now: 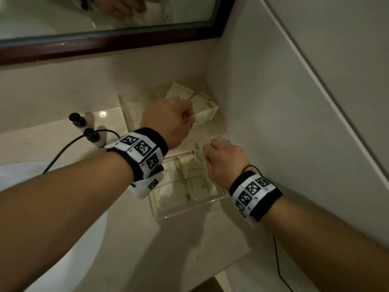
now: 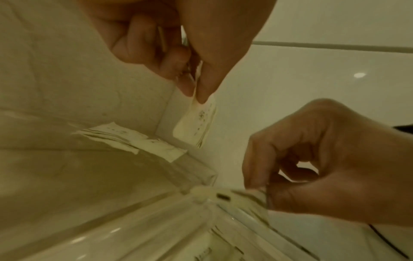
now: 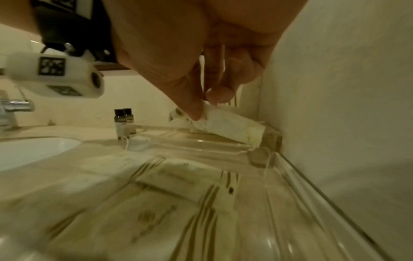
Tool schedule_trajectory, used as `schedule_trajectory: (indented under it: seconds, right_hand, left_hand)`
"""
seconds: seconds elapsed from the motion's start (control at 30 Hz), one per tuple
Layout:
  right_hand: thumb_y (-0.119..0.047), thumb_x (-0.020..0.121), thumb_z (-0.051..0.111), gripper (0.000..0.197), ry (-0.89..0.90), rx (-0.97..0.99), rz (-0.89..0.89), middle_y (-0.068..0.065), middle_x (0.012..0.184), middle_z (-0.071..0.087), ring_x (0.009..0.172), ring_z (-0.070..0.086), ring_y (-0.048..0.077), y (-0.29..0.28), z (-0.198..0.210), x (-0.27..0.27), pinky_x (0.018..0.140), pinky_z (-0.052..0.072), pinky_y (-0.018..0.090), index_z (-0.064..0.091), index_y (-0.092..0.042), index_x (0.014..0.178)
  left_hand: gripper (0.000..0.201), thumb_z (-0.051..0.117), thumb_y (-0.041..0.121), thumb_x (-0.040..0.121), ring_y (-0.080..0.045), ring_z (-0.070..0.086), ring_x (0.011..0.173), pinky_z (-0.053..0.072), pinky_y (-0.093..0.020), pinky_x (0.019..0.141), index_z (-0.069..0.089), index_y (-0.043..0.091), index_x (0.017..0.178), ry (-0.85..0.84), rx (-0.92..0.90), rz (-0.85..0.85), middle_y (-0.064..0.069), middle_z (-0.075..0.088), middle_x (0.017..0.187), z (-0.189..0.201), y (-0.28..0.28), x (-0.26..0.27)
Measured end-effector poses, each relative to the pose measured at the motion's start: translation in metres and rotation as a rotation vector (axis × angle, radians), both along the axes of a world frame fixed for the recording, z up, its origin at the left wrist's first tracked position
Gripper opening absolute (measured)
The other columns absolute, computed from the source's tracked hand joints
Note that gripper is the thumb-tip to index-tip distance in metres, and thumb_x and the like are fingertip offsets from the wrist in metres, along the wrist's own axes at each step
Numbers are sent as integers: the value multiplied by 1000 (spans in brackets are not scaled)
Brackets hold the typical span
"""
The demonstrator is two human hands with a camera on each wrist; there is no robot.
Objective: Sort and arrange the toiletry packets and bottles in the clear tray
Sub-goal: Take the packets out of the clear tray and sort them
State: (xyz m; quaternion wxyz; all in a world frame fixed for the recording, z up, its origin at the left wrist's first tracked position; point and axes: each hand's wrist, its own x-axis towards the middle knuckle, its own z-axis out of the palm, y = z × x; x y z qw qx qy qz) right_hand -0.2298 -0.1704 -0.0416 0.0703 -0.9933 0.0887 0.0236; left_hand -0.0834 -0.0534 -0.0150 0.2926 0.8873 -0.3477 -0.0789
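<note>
Nearest you, your right hand (image 1: pixel 226 160) pinches the edge of 1 cream packet (image 3: pixel 228 126) between thumb and fingertips, holding it tilted over the clear tray (image 1: pixel 189 211), probably so you can slide it in beside the others. Below it, several flat packets (image 1: pixel 189 175) already lie overlapping in the tray's near compartment. Just beyond, your left hand (image 1: pixel 166 121) grips another packet (image 2: pixel 196 121) by its top, letting it hang over the far compartment, where 2 or 3 more packets (image 1: pixel 189 98) lean against the corner. Holding each by an edge likely keeps the printed faces readable while you sort.

The 2 small black-capped bottles (image 1: pixel 84 129) stand outside the tray, to its left on the pale glossy counter (image 1: pixel 189 245), next to the white basin (image 1: pixel 52 249). The tray sits tucked into the corner against the light wall (image 1: pixel 273 102), under a dark-framed mirror (image 1: pixel 105 45).
</note>
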Motion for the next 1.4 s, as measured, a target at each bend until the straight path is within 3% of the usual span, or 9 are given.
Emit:
schedule_trajectory:
  seconds: [0.1,0.17,0.27,0.43,0.57,0.83,1.0,1.23,1.4]
  right_hand:
    - [-10,63,73,16,110,-18,-3,5,69,56,52,56,30,2,-2,-23,41,35,27,60,-11,72]
    - [-12,72,67,12,197,-39,-3,5,80,59,66,60,31,3,-1,-34,48,37,30,63,-10,83]
    - [-19,88,49,25,350,-64,-4,2,105,57,97,57,27,4,0,-45,65,40,33,61,-15,109]
    - [-16,91,42,29,465,-41,-27,2,113,59,110,51,25,5,-2,-57,75,45,35,62,-16,113]
    - [-18,92,42,28,502,-31,-45,3,113,60,107,56,27,3,-8,-62,78,47,37,63,-17,112]
    - [-32,87,46,32,489,38,-84,2,109,63,97,62,30,1,-15,-63,77,47,35,67,-22,108]
    - [-33,86,46,30,412,50,-86,3,104,67,90,63,30,-2,-19,-65,68,40,32,69,-22,103]
    - [-36,90,45,30,374,52,-106,3,100,68,86,65,29,-3,-26,-67,64,38,30,68,-19,97]
    - [-34,89,44,30,384,62,-130,3,98,69,85,65,28,-3,-27,-64,64,37,28,69,-20,96]
  left_hand:
    - [9,63,32,90,-18,60,79,51,-34,69,68,25,86,-30,45,-91,7,68,85,1,-7,-13]
    - [8,62,33,90,-16,58,80,49,-31,66,67,27,87,-41,98,-140,11,66,86,-1,-12,-22]
    - [7,59,32,89,-16,59,76,49,-32,63,63,30,86,-92,176,-236,11,65,86,-6,-16,-36]
    - [14,53,27,93,-22,59,75,46,-30,59,66,25,90,-208,259,-374,6,64,92,-16,-20,-55]
    - [13,52,24,92,-24,58,73,42,-29,58,64,24,88,-238,311,-406,5,63,91,-25,-26,-60]
    - [14,51,17,92,-28,57,66,49,-35,58,62,22,86,-277,410,-458,1,61,87,-41,-34,-69]
    - [13,51,13,93,-29,59,69,39,-32,53,63,18,94,-339,513,-523,-1,58,89,-44,-45,-73]
    - [28,51,7,93,-28,65,93,48,-34,67,67,21,111,-263,647,-599,0,62,111,-53,-45,-74]
    - [34,53,1,89,-30,64,97,54,-39,78,64,20,115,-165,656,-625,-3,61,115,-56,-45,-71]
